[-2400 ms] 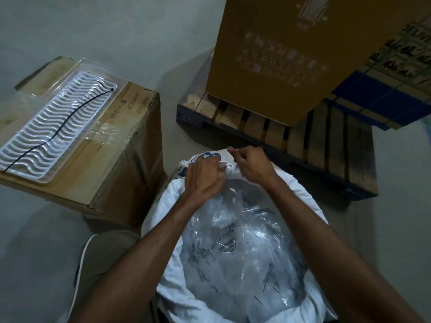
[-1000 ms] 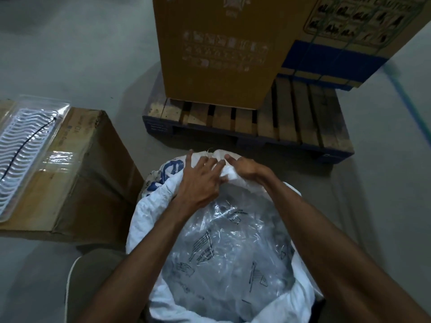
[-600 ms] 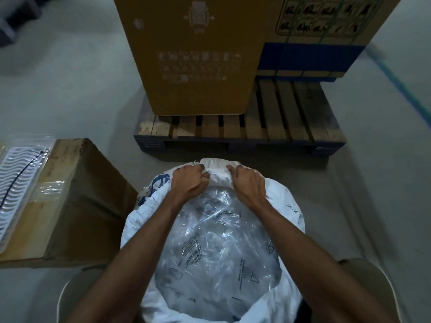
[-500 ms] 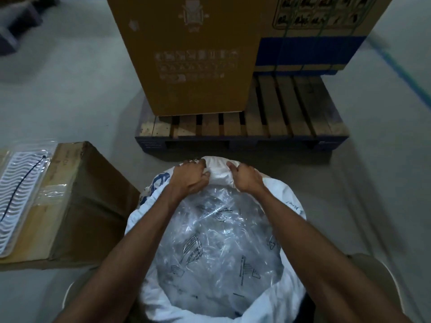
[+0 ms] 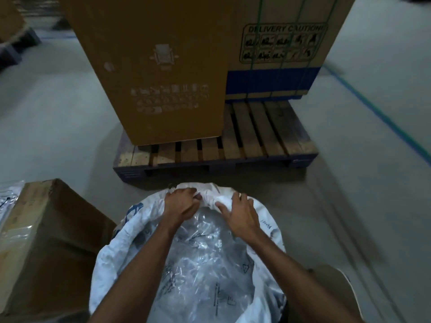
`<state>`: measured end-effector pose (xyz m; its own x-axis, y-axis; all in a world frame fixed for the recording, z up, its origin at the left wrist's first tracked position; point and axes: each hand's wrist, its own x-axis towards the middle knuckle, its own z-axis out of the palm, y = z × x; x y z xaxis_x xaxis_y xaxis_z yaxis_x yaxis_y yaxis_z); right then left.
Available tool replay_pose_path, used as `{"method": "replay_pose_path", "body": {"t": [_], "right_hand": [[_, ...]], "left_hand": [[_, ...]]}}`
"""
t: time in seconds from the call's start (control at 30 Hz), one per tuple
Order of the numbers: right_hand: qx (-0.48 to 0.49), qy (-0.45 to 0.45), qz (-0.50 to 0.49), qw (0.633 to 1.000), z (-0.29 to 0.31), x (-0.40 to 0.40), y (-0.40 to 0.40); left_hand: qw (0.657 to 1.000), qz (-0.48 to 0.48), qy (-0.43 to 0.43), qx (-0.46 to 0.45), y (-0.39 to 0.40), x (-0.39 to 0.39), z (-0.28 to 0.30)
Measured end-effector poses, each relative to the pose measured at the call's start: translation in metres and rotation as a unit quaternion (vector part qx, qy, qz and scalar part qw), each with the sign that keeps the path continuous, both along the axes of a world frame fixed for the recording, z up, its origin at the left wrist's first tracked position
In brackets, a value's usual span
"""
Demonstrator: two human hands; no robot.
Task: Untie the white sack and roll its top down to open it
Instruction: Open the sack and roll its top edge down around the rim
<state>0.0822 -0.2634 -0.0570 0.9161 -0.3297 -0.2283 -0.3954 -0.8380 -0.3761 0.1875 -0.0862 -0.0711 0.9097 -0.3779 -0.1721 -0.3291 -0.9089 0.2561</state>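
Observation:
The white sack (image 5: 121, 238) stands on the floor right below me, its mouth wide and its top rolled into a thick white rim with blue print on the left. Clear printed plastic (image 5: 205, 271) fills the inside. My left hand (image 5: 180, 203) grips the rolled rim at the far edge, fingers curled over it. Just to its right, my right hand (image 5: 241, 213) holds the same far rim, fingers wrapped over the fabric. A bunched fold of white cloth sits between the two hands.
A cardboard box (image 5: 46, 241) stands close on the left with a plastic-wrapped tray (image 5: 5, 201) on top. Ahead lies a wooden pallet (image 5: 256, 138) bearing a tall brown carton (image 5: 158, 66) and a blue-banded carton (image 5: 275, 57). Grey concrete floor surrounds everything.
My hands stayed on the far rim and spread slightly apart, rolling the cloth further outward. My head tilted up, so the pallet and cartons show more fully.

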Motion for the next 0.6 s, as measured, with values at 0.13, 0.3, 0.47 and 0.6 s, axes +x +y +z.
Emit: {"method": "replay_pose_path", "body": {"t": [0.13,0.3,0.47,0.6], "right_hand": [[0.022,0.014,-0.022,0.999,-0.006,-0.003,-0.008],[0.131,0.016,-0.062,0.989,-0.015,0.005,-0.01],[0.372,0.03,-0.117,0.92,-0.018,0.01,-0.026],[0.383,0.065,-0.106,0.915,-0.021,0.012,-0.032]], "left_hand": [[0.998,-0.013,0.033,0.045,-0.007,0.01,-0.001],[0.993,-0.079,0.088,-0.008,-0.006,0.018,0.011],[0.982,-0.188,0.024,-0.02,-0.026,-0.018,0.015],[0.99,-0.136,-0.038,-0.008,-0.035,-0.028,0.009]]}}
